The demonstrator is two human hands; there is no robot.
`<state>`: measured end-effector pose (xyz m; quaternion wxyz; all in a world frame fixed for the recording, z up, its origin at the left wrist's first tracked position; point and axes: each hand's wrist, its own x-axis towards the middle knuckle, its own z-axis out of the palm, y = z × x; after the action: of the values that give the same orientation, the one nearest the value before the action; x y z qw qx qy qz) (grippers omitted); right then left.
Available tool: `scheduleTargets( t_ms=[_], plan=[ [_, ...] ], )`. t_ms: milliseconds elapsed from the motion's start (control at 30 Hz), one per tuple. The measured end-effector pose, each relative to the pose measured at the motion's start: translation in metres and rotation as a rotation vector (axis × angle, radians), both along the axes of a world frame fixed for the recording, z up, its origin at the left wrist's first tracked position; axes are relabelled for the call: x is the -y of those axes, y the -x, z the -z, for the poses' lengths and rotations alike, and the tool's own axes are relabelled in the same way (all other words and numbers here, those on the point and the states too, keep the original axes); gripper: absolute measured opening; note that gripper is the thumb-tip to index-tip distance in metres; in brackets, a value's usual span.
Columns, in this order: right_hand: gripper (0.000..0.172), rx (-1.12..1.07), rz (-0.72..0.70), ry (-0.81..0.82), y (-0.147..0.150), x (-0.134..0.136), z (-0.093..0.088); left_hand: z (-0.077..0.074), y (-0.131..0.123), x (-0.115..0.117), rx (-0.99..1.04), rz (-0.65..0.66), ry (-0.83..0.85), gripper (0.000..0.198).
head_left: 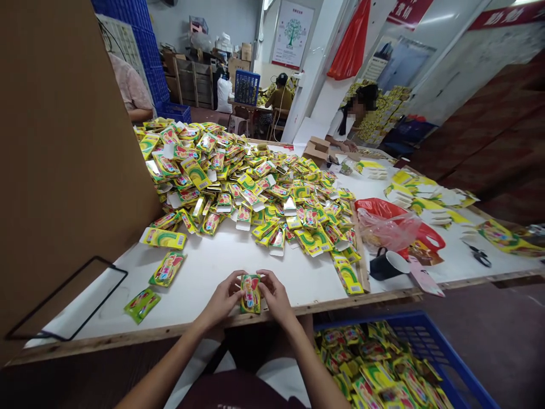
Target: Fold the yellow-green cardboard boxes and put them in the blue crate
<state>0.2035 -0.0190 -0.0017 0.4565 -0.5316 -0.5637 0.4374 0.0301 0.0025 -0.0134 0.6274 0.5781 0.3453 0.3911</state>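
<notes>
The bare left forearm [170,360] slants up and rightward from the lower edge of the view, and the bare right forearm [313,358] slants up and leftward, so the two converge. The left hand [227,295] and right hand [276,292] sit close together yet apart, nearly mirrored. Their fingers [234,276] curl inward in a two-sided hold, index fingers above, thumbs pointing toward each other lower down. Below, a dark-clothed torso [240,391] shows between the arms.

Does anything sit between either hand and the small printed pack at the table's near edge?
Nothing visible does: the left hand and right hand hold the printed pack from its two sides. The heap of packs lies farther back on the white tabletop, beyond both hands.
</notes>
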Motion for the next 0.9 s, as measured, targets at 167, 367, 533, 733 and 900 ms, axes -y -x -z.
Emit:
scheduleTargets(
  t_ms=[167, 367, 533, 733, 900],
  plan=[
    [0.017, 0.01, 0.0, 0.015, 0.0, -0.026, 0.006, 0.009, -0.002, -0.01, 0.006, -0.084, 0.031, 0.022],
    [0.023, -0.045, 0.044, -0.028, 0.011, -0.03, 0.01, 0.007, -0.008, -0.01, 0.091, -0.256, -0.007, 0.028],
    [0.017, 0.042, 0.017, -0.078, 0.017, -0.018, -0.001, -0.004, -0.008, -0.003, -0.052, -0.289, -0.067, 0.015],
    [0.018, 0.168, 0.079, -0.103, 0.017, -0.017, -0.013, -0.008, -0.009, 0.001, -0.09, -0.365, -0.055, 0.021],
    [0.017, 0.25, 0.072, -0.095, 0.02, -0.025, -0.021, -0.012, -0.012, -0.007, -0.071, -0.405, -0.007, 0.021]
  ],
)
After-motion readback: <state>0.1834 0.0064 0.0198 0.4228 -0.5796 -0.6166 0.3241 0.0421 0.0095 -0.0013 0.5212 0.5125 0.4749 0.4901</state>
